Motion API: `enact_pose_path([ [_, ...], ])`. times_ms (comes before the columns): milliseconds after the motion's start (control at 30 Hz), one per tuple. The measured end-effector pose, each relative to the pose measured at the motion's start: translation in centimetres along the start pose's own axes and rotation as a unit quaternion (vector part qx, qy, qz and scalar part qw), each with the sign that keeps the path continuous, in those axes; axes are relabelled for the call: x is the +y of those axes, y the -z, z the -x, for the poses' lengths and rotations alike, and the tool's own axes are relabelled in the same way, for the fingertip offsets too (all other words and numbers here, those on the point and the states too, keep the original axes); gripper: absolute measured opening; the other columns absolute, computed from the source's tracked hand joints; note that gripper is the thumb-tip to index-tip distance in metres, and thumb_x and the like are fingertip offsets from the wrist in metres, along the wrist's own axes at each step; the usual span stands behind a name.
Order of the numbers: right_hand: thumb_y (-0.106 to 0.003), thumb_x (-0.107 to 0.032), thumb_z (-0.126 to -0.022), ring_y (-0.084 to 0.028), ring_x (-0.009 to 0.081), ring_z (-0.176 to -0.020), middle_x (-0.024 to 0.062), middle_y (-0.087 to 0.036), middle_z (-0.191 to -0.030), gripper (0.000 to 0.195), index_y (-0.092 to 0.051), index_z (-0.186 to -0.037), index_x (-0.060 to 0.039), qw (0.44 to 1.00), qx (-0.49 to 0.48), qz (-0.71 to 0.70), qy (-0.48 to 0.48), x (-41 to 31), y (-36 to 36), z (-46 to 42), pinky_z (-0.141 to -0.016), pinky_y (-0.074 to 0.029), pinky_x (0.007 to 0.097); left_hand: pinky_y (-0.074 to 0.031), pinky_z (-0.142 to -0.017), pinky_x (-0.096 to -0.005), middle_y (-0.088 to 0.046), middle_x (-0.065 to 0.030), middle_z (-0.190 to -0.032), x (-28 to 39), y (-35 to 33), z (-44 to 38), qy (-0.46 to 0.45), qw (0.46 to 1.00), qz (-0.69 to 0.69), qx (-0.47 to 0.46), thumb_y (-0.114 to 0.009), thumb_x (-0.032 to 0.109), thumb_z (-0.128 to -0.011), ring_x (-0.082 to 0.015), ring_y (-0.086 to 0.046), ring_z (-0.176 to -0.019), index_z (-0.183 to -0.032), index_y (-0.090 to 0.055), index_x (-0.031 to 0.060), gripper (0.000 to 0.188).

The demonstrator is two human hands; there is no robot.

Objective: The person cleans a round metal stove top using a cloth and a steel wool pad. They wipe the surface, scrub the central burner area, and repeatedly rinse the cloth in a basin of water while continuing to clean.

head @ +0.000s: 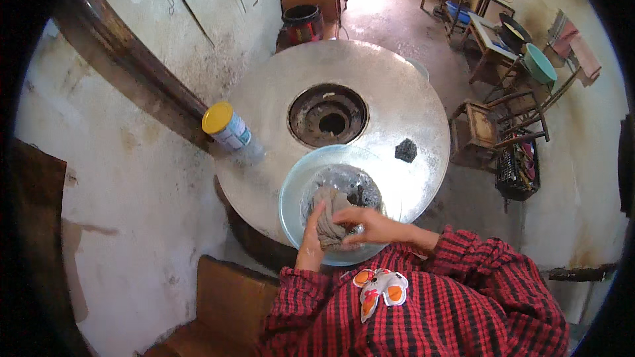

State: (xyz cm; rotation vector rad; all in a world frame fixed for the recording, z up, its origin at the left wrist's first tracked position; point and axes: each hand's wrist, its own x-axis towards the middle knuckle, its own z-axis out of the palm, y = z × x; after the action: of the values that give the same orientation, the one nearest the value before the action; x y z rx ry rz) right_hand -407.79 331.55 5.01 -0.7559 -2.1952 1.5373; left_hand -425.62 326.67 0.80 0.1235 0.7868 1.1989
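A bunched grey-brown cloth (329,213) is between my two hands, above a pale translucent basin (292,178). My left hand (312,238) grips the cloth along its left side, fingers upward. From the right, my right hand (369,225) closes on it with the thumb and fingers. Water with dark patches and foam (364,183) shows in the basin below. The basin stands on the near part of a round metal stove top (268,89), close to my body. Part of the basin's near side is hidden by my hands and sleeves.
A round burner opening (328,115) lies just beyond the basin. At left stands a can with a yellow lid (225,124); a black scouring pad (406,150) lies at right. Past the right rim are a wooden chair (478,124) and a black crate (518,173).
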Motion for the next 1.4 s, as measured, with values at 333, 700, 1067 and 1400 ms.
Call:
enact_pose_path([
  [333,-0.057,-0.047,-0.091,-0.052,0.0206,-0.116,0.0098,-0.051,-0.132,0.069,-0.033,-0.143,-0.0087,0.663,0.097,-0.724,-0.168,12.3,-3.2,-3.8,-0.096,-0.045,0.0367,-0.051,-0.087,-0.033,-0.055,-0.0135,-0.127,-3.8,-0.3,-2.0,-0.174,0.972,-0.151,-0.036,-0.041,0.032,-0.1,-0.0246,-0.058,-0.11,-0.139,-0.038,0.0047,0.048],
  [700,-0.075,-0.013,-0.075,-0.063,0.0206,-0.09,0.0076,-0.066,-0.105,0.039,-0.063,-0.111,-0.003,0.861,0.187,-0.404,-0.246,8.2,0.1,-8.3,-0.08,-0.052,0.0334,-0.055,-0.067,-0.0361,-0.063,-0.0115,-0.104,-1.1,-1.0,-0.4,0.145,0.989,0.037,0.02,-0.059,0.03,-0.092,-0.0262,-0.064,-0.087,-0.122,-0.053,0.0021,0.042],
  [1067,-0.076,-0.016,-0.064,-0.066,0.0363,-0.09,0.0259,-0.067,-0.092,0.061,-0.054,-0.116,0.0093,0.934,0.249,0.106,-0.232,10.3,-2.4,-8.3,-0.081,-0.051,0.0399,-0.05,-0.079,-0.0459,-0.065,-0.0288,-0.099,-4.4,1.2,-6.0,0.016,0.693,-0.717,0.075,-0.068,0.028,-0.076,-0.0442,-0.064,-0.087,-0.119,-0.05,-0.0089,0.059],
  [1400,-0.066,-0.037,-0.088,-0.037,0.0293,-0.133,0.014,-0.031,-0.15,0.081,-0.019,-0.151,-0.015,0.848,0.077,-0.504,-0.145,9.7,5.2,-5.5,-0.111,-0.03,0.0435,-0.05,-0.086,-0.032,-0.06,-0.0102,-0.114,1.7,0.3,-1.7,0.128,0.988,-0.041,-0.077,-0.063,0.021,-0.085,-0.0211,-0.06,-0.1,-0.13,-0.046,0.0013,0.052],
])
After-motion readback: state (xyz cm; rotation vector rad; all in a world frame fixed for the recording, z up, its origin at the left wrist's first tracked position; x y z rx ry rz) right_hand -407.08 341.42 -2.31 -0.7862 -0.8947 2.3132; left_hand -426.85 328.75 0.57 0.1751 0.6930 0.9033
